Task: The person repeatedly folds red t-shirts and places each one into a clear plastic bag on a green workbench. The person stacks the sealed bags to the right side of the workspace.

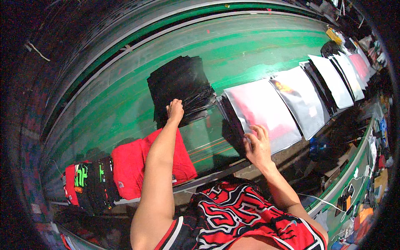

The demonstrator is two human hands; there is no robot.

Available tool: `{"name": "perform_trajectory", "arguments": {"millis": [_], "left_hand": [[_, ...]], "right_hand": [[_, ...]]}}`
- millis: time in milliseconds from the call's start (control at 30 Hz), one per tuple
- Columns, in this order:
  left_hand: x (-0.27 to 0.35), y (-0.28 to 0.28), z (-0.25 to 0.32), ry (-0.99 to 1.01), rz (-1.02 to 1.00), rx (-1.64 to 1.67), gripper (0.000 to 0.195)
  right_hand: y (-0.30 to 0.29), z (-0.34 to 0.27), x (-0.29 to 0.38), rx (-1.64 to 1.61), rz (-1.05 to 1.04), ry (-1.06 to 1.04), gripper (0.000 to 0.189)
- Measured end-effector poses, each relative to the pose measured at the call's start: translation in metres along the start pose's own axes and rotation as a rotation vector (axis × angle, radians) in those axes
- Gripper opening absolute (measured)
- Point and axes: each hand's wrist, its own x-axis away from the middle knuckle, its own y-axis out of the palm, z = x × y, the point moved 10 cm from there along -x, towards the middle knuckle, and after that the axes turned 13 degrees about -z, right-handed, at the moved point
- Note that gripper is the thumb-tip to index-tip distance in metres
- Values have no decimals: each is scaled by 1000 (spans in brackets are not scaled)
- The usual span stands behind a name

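On a long green table, my left hand (175,111) rests at the near edge of a stack of black plastic bags (179,81), its fingers curled; whether it grips one is unclear. My right hand (257,147) touches the near left corner of a frosted bag with something red inside (262,112), on top of a stack; its fingertips are bent and I cannot tell if they pinch the bag. Folded red garments (182,156) lie below and beside my left forearm.
Folded black garments with green print (90,181) stand in a row at the left. More stacks of bagged goods (300,97) run along the right. A second green surface (331,203) at the lower right holds cables and small items.
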Motion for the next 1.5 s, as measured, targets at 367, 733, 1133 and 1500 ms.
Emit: {"name": "perform_trajectory", "arguments": {"millis": [367,733,1133,1500], "left_hand": [[65,-87,2,106,515,348,13],[302,-32,-11,-361,703,1540,8],[381,15,-27,-69,-145,956,23],[371,-7,-142,-414,68,344,54]], "right_hand": [[53,-42,-11,-191,-123,-84,15],[219,-80,-33,-1451,-463,458,53],[224,10,-48,-261,-463,294,66],[206,6,-2,366,-425,293,68]]}}
